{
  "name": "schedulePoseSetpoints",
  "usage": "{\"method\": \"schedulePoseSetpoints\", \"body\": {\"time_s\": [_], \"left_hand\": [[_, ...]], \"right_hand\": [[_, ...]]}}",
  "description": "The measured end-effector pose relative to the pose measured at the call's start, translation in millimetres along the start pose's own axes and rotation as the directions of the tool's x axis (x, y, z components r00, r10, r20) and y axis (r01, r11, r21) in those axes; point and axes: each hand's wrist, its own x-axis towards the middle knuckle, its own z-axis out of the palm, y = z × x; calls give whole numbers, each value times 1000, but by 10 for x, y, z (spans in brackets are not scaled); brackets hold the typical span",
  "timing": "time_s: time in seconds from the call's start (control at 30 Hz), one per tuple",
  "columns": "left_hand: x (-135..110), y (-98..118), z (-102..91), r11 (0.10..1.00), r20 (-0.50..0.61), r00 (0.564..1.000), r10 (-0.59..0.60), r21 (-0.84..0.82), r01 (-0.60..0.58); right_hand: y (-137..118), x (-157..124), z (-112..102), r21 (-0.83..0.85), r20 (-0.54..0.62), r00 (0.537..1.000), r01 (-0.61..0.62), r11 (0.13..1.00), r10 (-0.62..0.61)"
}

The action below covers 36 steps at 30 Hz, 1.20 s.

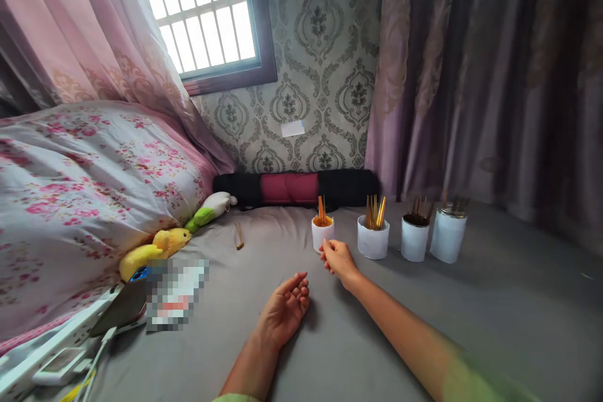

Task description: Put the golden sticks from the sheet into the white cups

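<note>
A small white cup [323, 230] with orange sticks [321, 208] in it stands upright on the grey bed sheet. My right hand [338, 260] is at its front, palm down, with thumb and fingers drawn together. Whether it touches the cup or pinches anything small is hidden. Lower and to the left, my left hand [286, 306] rests near the sheet, palm turned inward, thumb stretched out and fingers loosely bent, holding nothing. To the right of the small cup is a wider white cup [373, 244] with golden sticks [375, 210].
Farther right stand two taller white cups [414, 242] [448, 239] holding darker sticks. A few thin sticks [239, 237] lie on the sheet at left. Plush toys [172, 240], a blurred packet [176, 295] and a white power strip [51, 352] line the left side. A black-and-red roll [289, 188] lies along the wall.
</note>
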Motion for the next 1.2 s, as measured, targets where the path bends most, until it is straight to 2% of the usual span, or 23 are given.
{"method": "schedulePoseSetpoints", "body": {"time_s": [0.2, 0.47, 0.7, 0.9, 1.03, 1.2], "left_hand": [[14, -10, -4, 1000, 3, 1000, 5, 15, -5], [20, 15, 28, 999, -6, 999, -38, 32, 38], [76, 94, 82, 978, -109, 992, -56, 195, 76], [273, 350, 92, 954, -206, 978, -19, 288, 79], [425, 599, 74, 929, -271, 959, 79, 369, 28], [591, 927, -72, 874, -357, 910, 213, 486, -14]], "right_hand": [[199, -20, 119, -49, -8, 1000, -4, 999, 3], [398, -1, 143, -236, -5, 985, 165, 958, -171], [417, -28, 134, -283, -7, 977, 203, 937, -213], [429, -32, 133, -281, -5, 972, 223, 934, -234], [476, -3, 149, -293, -9, 968, 237, 926, -250], [508, 4, 164, -296, -31, 966, 236, 925, -256]]}}
